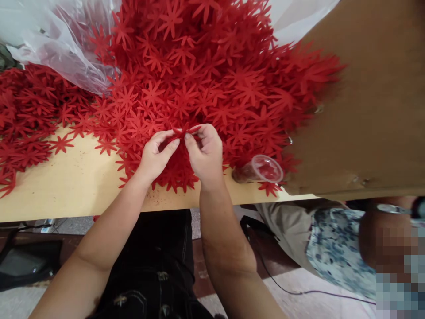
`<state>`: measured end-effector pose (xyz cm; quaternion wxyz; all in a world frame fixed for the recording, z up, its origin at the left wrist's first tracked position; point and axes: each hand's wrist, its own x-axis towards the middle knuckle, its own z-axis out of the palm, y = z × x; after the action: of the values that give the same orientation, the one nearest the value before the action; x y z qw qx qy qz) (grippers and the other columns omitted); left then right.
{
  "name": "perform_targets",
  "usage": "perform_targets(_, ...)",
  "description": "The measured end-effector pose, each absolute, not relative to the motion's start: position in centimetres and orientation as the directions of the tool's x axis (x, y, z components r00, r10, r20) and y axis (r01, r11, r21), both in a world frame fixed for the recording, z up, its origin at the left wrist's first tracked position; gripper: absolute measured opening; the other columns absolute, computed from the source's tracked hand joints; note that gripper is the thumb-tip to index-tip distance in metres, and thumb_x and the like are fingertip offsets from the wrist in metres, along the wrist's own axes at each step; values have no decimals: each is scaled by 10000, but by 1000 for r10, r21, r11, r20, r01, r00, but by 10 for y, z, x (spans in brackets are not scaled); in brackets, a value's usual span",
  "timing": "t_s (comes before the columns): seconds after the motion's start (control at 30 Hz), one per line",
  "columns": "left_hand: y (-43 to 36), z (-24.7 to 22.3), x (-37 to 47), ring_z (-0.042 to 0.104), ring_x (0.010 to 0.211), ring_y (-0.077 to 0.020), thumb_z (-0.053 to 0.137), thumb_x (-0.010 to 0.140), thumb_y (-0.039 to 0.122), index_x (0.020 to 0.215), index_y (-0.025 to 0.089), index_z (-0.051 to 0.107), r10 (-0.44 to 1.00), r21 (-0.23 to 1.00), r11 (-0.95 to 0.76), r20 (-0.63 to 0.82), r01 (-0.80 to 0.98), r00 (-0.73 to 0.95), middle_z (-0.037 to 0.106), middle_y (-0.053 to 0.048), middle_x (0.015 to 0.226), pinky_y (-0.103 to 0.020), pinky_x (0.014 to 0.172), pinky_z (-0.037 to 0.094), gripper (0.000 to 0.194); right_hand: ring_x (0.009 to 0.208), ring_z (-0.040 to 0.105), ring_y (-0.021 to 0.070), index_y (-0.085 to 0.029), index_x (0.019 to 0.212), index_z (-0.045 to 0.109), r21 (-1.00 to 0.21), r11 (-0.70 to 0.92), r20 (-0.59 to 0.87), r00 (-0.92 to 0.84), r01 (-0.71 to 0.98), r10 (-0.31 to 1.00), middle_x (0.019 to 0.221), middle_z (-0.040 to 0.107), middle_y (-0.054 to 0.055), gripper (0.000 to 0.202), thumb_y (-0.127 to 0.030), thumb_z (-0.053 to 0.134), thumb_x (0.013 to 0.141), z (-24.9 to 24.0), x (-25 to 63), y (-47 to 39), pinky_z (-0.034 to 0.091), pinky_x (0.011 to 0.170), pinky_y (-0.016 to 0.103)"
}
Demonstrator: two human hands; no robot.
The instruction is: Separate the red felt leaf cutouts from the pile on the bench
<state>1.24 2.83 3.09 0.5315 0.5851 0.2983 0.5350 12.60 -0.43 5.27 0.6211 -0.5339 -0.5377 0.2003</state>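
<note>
Both my hands meet over the front of a big pile of red star-shaped artificial flower pieces [199,88]. Between them they pinch one red flower piece [183,132], with its narrow petals spreading out past my fingertips. My left hand [158,153] grips it from the left, thumb against fingers. From the right, my right hand [205,150] holds the same piece with thumb and forefinger. My fingers hide part of its middle. A clear plastic cup [259,169] lies tilted on the table just right of my right hand; its contents are hard to make out.
A second heap of red flower pieces [26,110] lies at the left on the pale wooden table [89,177]. Clear plastic sheeting [66,48] rests behind it. A brown cardboard panel [372,110] borders the right side. Another person [341,243] sits at the lower right.
</note>
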Motion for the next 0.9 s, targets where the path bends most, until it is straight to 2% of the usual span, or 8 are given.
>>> perform_targets(0.1, 28, 34, 11, 612, 887, -111, 607, 776, 283, 861, 190, 650, 944, 947, -206, 258, -245, 207, 674, -16, 890, -274, 884, 469, 133, 738, 565, 105, -233, 798, 506, -916, 343, 398, 361, 210, 843, 772, 571, -19, 107, -238, 601, 748, 51, 124, -4, 492, 724, 274)
perform_targets(0.23, 29, 36, 12, 599, 750, -87, 620, 763, 276, 761, 182, 636, 961, 946, -194, 236, -261, 141, 658, 12, 753, -232, 764, 483, 95, 816, 599, 114, -237, 857, 570, -946, 311, 323, 261, 88, 910, 863, 626, -13, 198, -222, 665, 684, 52, 122, -5, 509, 792, 292)
perform_targets(0.37, 28, 36, 14, 581, 703, -77, 637, 749, 288, 751, 182, 621, 965, 946, -181, 224, -270, 138, 642, 14, 734, -226, 726, 478, 107, 714, 577, 93, -222, 756, 583, -948, 308, 317, 306, 78, 898, 761, 620, -29, 105, -279, 655, 706, 49, 122, -3, 499, 721, 267)
perform_targets(0.53, 27, 36, 14, 581, 754, -90, 623, 759, 393, 863, 206, 615, 958, 928, -213, 260, -307, 121, 638, -2, 823, -242, 739, 472, 215, 554, 468, 59, -214, 687, 524, -948, 304, 310, 480, 91, 821, 610, 518, -60, 249, -421, 661, 700, 42, 124, 2, 426, 579, 227)
perform_targets(0.7, 24, 34, 15, 564, 784, -93, 682, 695, 427, 935, 212, 631, 942, 940, -227, 278, -257, 187, 619, -14, 884, -235, 746, 458, 326, 546, 426, 56, -202, 615, 488, -935, 297, 355, 476, 194, 805, 573, 471, -57, 366, -531, 609, 718, 45, 121, -1, 398, 557, 220)
perform_targets(0.8, 23, 34, 16, 575, 808, -101, 706, 664, 425, 843, 195, 642, 929, 935, -227, 292, -273, 228, 625, -13, 865, -241, 774, 461, 298, 507, 356, 48, -198, 568, 422, -942, 276, 335, 470, 192, 816, 530, 376, -68, 420, -545, 606, 715, 49, 117, -4, 352, 509, 211)
perform_targets(0.9, 25, 33, 16, 562, 712, -85, 678, 695, 410, 744, 188, 626, 949, 935, -176, 245, -309, 200, 615, 11, 744, -233, 713, 462, 233, 530, 399, 51, -204, 624, 463, -954, 280, 301, 399, 112, 866, 569, 429, -65, 366, -524, 606, 728, 50, 113, -7, 391, 543, 212)
